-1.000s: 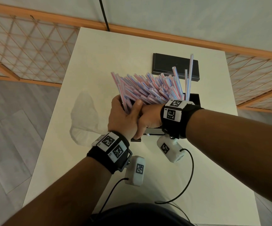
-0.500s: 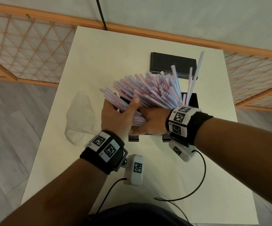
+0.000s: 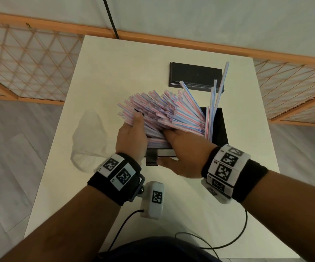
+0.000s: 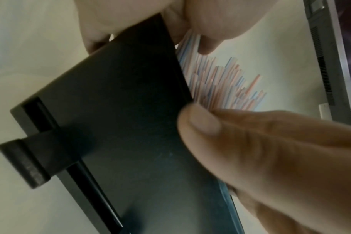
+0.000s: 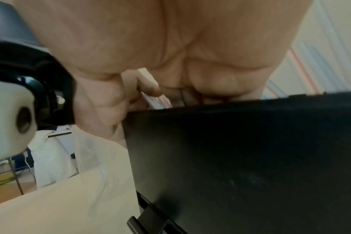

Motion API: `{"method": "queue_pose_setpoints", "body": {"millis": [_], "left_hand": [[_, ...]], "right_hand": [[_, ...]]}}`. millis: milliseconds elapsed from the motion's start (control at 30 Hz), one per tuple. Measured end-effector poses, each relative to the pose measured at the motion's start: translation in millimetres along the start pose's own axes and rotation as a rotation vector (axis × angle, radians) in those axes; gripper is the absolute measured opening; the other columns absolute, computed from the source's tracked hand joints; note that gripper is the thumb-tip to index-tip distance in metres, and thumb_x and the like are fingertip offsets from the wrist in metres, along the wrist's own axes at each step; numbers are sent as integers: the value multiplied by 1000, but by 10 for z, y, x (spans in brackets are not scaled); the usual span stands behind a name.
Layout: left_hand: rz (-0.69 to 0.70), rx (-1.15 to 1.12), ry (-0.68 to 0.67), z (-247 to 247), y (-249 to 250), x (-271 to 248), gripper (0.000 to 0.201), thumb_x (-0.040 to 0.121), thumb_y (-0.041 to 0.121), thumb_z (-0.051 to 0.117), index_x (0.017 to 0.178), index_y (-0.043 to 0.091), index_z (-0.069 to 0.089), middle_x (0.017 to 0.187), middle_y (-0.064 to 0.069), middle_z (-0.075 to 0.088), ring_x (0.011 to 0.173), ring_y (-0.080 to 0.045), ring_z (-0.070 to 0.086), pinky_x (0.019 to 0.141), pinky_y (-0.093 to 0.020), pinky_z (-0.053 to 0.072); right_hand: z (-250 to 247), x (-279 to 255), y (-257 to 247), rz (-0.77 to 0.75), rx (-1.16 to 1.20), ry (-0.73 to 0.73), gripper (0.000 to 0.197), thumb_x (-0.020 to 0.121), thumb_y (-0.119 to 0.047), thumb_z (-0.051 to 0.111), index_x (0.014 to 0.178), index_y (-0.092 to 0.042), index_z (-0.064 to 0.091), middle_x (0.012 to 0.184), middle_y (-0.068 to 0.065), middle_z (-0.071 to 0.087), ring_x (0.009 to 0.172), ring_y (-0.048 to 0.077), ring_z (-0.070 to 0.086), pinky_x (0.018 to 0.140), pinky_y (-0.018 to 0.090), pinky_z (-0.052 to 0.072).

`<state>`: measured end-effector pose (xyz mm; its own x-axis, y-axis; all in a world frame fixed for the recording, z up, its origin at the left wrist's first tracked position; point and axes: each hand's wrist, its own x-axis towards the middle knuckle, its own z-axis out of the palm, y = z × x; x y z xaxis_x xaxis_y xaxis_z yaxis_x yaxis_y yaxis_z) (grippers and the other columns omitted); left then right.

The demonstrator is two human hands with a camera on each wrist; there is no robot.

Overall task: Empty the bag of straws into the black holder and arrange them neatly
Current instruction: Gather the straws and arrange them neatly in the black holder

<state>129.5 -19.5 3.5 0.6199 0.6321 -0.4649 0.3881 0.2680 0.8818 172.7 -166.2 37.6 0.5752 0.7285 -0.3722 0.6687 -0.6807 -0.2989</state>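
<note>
A thick bundle of pink-and-blue striped straws (image 3: 164,110) sits in the black holder (image 3: 219,125) and fans out up and to the left. A few straws (image 3: 214,99) stand nearly upright at its right side. My left hand (image 3: 132,133) holds the bundle from the left, thumb (image 4: 200,125) on top at the holder's wall (image 4: 120,126). My right hand (image 3: 183,146) reaches in from the near side, its fingers curled into the straws (image 5: 158,101) at the rim of the holder (image 5: 240,158). The fingertips of both hands are hidden by straws.
The empty clear plastic bag (image 3: 88,140) lies crumpled on the white table (image 3: 115,72) left of the holder. A flat black lid (image 3: 196,76) lies behind the holder. Cables trail over the table's near edge. The wooden lattice rail (image 3: 30,63) runs behind.
The bundle has tipped further left and sunk lower in the holder. My hands, clasped together a second ago, have parted; the right one slid toward me and to the right.
</note>
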Motion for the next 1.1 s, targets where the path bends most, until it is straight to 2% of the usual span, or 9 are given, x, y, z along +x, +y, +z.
{"method": "queue_pose_setpoints", "body": {"millis": [100,200,333,433,533,700,833,933,1100], "left_hand": [[42,-75,-2,-29,50,-31,57,76,48,68,123,16,62,111,2,71,105,-17,68,99,-47,53],[63,-187,55,-51,153,-48,76,87,34,72,149,11,34,142,-11,55,121,-17,58,95,-22,47],[173,-167,65,-25,191,-16,75,94,41,56,156,15,21,155,-11,40,140,-17,42,105,-21,34],[224,-64,58,-4,192,-35,54,105,37,43,154,17,34,155,-2,42,137,-9,41,118,-27,29],[206,-25,42,-8,170,-17,54,105,40,38,153,14,37,158,-1,38,145,-12,34,123,-35,25],[173,-7,36,4,153,-42,63,103,45,43,157,15,28,163,-1,30,149,-15,29,124,-36,21],[177,7,21,8,181,-73,85,84,60,41,156,19,28,162,0,32,148,-15,31,123,-39,24],[171,-11,25,13,184,-68,75,91,55,45,156,19,29,161,-1,34,146,-15,33,123,-40,25],[185,-46,39,4,198,-73,61,103,43,46,155,17,29,158,-1,37,141,-11,37,119,-31,28]], "right_hand": [[-51,-184,-2,-47,39,87,59,85,-54,59,130,-15,52,123,3,60,112,25,58,93,40,50],[-134,-364,61,-64,135,363,34,79,-45,65,94,-14,68,89,2,66,82,23,64,74,30,52],[-349,-442,316,312,283,576,33,77,-43,74,69,-15,59,73,0,59,68,19,56,60,25,35],[-458,-395,560,522,322,635,41,73,-43,78,92,-12,58,98,4,61,86,20,61,69,26,37],[-511,-282,711,567,451,537,95,70,-42,84,142,-10,32,143,4,46,120,21,55,93,35,46],[-520,-75,849,466,491,321,122,67,-33,89,155,-15,6,156,3,35,140,22,39,110,33,34],[-454,-23,823,414,359,345,77,75,-27,82,140,-21,40,129,0,61,118,22,59,95,30,43],[-422,-47,744,343,203,411,37,85,-26,71,120,-22,60,111,2,68,103,27,61,83,26,38],[-396,-71,573,199,239,509,19,89,-19,63,107,-23,67,100,-1,71,93,27,63,77,24,38]]}}
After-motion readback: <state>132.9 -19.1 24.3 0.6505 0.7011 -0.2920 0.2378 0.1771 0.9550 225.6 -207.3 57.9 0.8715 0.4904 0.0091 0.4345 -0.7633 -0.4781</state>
